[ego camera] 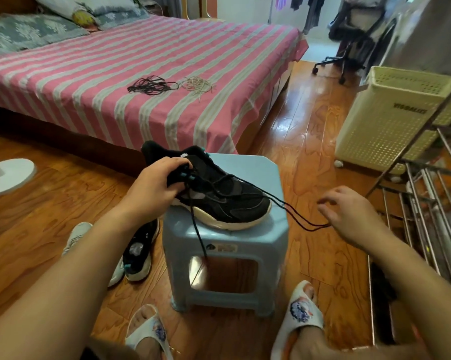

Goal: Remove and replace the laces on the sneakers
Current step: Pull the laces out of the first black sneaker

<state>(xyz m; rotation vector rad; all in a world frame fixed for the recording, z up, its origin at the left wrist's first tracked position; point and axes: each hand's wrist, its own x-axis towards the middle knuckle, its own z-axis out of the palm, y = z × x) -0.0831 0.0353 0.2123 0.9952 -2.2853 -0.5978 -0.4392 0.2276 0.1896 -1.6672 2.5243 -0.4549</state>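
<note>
Although our two feet in slippers (301, 311) fill the nearest part of the view, the work itself is a little further, on the blue stool (258, 175) between our knees. There the black sneaker (219, 196) lies with its sole on the seat and its toe to our right. Our left hand (151, 188) grips it at the collar, with the fingers curled over the top eyelets. Our right hand (349, 211) is to the right of the stool; a loop of the black lace (297, 214) runs from the shoe to it and seems to be pinched at the fingers, while the other fingers are spread. One end of the lace hangs down in front of the stool. The lace is loose but it is threaded through the eyelets, so we judge we are in the middle of one shoe; we cannot tell if it goes out or in. On the floor at our left lie a second black sneaker (138, 253) and a white sneaker (76, 237). Further away, on the striped bed (63, 81), wait a bundle of black laces (151, 85) and a bundle of pale laces (197, 84), so much remains.
</note>
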